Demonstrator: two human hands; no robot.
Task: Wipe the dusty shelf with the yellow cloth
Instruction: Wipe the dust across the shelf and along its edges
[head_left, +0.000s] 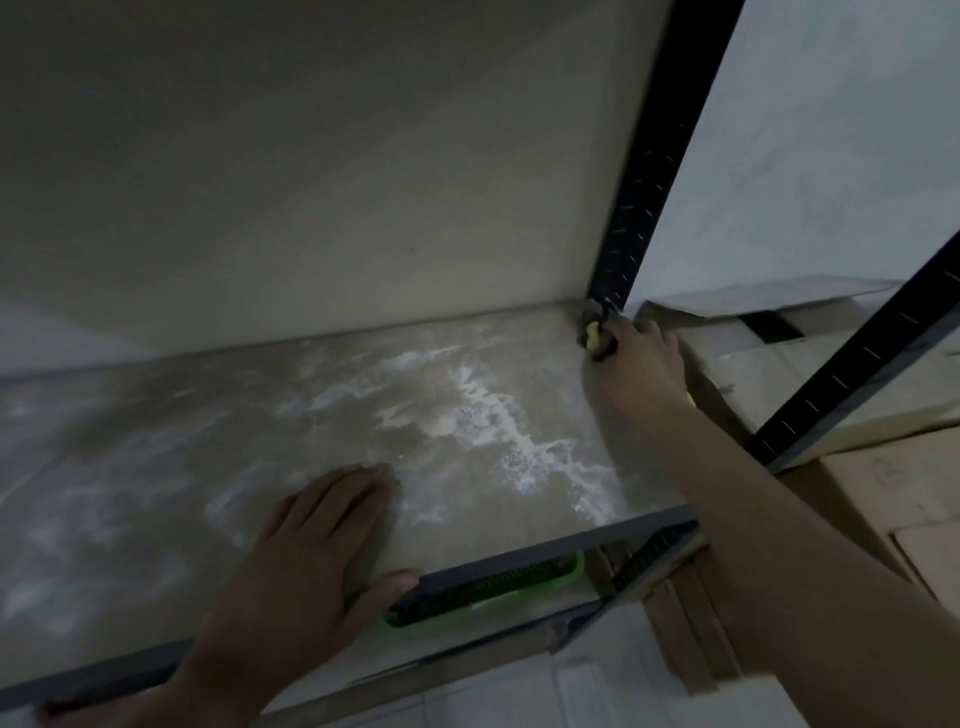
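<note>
The shelf (218, 447) is a pale board streaked with white dust, most of it in a band near the right side. My left hand (306, 561) lies flat on the board near the front edge, fingers straight, thumb over the dark front rail. My right hand (636, 371) reaches to the far right corner and grips the yellow cloth (592, 335); only a small bunched bit of it shows past my fingers, pressed against the foot of the black upright post.
A black slotted post (649, 171) rises from the back right corner and another (852, 384) slants across the right. Cardboard boxes (883, 488) are stacked right of the shelf. A green basket (483, 597) sits on the level below. A plain wall closes the back.
</note>
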